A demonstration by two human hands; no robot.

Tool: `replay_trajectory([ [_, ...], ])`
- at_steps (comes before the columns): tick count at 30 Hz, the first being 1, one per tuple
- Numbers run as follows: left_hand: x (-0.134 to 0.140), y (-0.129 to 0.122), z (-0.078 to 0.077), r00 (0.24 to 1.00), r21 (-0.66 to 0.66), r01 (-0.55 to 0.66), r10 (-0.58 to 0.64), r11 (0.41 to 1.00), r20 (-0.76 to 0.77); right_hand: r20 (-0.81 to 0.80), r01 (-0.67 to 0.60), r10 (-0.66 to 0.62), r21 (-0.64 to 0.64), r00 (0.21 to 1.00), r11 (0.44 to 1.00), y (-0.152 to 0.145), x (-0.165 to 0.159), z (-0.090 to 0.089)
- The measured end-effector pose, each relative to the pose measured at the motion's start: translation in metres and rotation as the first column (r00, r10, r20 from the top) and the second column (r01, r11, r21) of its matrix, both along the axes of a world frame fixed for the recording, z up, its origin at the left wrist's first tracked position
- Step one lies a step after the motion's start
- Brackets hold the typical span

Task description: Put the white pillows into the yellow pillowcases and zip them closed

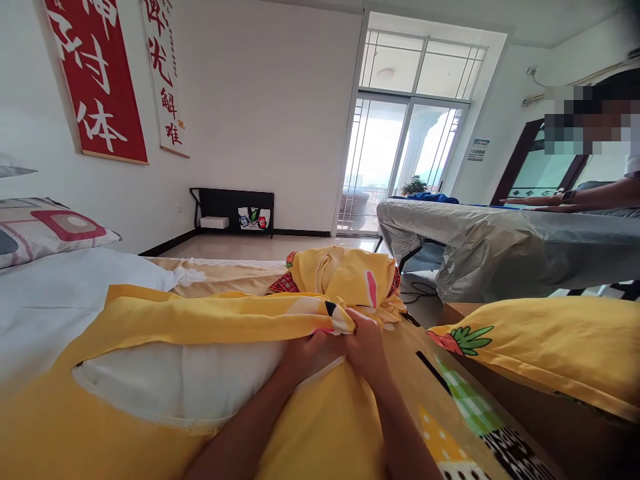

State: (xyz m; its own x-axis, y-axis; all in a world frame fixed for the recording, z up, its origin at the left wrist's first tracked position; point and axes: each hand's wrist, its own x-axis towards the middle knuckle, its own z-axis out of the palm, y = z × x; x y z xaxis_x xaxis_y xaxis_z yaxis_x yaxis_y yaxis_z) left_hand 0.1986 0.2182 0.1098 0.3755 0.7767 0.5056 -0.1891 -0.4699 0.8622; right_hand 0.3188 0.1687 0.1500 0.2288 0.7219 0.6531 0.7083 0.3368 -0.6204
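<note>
A yellow pillowcase (200, 320) lies in front of me with its long opening gaping. Inside it a white pillow (200, 377) shows through the gap. At the right end of the opening, my right hand (364, 337) is closed on a bunched bit of the pillowcase edge, by a white and black printed patch. Close beside it, my left hand (317, 355) is closed on the same fabric, its fingertips partly hidden under the flap. Just beyond both hands sits a folded bundle of yellow cloth (340, 273) with a pink print and red checked trim.
A tan patterned sheet (415, 373) covers the surface below. On the right lies another yellow pillow (560, 340) with a carrot print. White bedding (90, 293) and a patterned pillow (55, 230) are at left. A person's arm (585, 198) rests over a plastic-covered table (500, 233).
</note>
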Motion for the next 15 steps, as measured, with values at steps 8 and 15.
replay_trajectory([
  [8, -0.003, 0.005, 0.011, 0.991, -0.109, 0.092, -0.081, 0.990, 0.103, 0.177, -0.039, 0.054, -0.091, 0.983, 0.995, -0.015, -0.008, 0.003],
  [15, -0.007, 0.005, 0.007, 0.994, -0.363, 0.097, -0.076, 0.927, 0.072, 0.134, -0.409, 0.495, -0.402, 0.859, 0.819, -0.029, 0.026, 0.016],
])
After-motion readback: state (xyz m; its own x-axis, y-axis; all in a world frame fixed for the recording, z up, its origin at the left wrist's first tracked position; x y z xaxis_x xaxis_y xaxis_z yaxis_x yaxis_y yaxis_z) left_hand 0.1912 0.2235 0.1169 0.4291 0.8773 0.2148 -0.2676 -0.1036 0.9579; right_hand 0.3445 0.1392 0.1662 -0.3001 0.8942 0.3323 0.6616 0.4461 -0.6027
